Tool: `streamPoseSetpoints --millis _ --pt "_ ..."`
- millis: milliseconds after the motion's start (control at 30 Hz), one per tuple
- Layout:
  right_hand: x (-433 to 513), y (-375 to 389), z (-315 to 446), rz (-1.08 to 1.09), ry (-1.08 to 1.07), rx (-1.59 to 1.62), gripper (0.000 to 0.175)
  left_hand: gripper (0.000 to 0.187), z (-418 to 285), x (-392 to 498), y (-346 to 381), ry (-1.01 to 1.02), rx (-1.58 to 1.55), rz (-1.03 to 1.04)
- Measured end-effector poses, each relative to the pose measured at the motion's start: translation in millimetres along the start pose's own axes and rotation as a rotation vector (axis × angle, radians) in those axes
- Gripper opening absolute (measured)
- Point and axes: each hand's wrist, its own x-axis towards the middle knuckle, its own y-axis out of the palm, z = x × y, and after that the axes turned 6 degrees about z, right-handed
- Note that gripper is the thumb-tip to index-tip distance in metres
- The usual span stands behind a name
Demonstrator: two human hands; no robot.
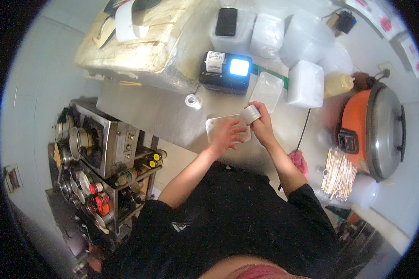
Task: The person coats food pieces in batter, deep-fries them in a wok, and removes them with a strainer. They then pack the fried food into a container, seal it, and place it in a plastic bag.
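Observation:
My right hand (262, 122) grips a roll of clear or whitish tape (250, 114) above the steel counter. Spread fingers and nothing visible in its grasp mark my left hand (227, 136), which hovers over a translucent plastic lid or shallow tray (214, 125) and partly hides it. A similar rectangular plastic lid (267, 91) lies just beyond my right hand. Farther left, a small white roll with a hollow core (192, 101) stands on the counter. Behind it sits a black label printer (225, 82) with a glowing panel and a printed label on top.
A large foam box (136, 59) stands at the back left. Stacked plastic containers (305, 83), one bearing a phone (227, 22), line the back. On the right are a squeeze bottle (338, 86), an orange rice cooker (358, 122), packed chopsticks (338, 174) and a pink cloth (298, 163).

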Motion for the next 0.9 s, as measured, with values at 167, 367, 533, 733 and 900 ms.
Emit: streamPoseSetpoints --millis 167,367,533,733,900 --pt "1 20 13 0.035 0.082 0.133 0.027 0.033 8 18 -1 0.221 0.106 0.094" --pt "27 36 -1 0.136 0.138 0.046 0.032 0.016 -10 20 -40 0.253 0.154 -0.022" --pt "59 20 -29 0.040 0.023 -0.155 0.031 0.019 -41 21 -106 0.206 0.177 -0.170" --pt "59 5 -68 -0.067 0.107 -0.258 0.029 0.019 -17 34 -153 -0.116 0.132 -0.227" --pt "48 3 -83 -0.167 0.169 -0.081 0.027 0.015 22 20 -134 0.011 0.040 -0.248"
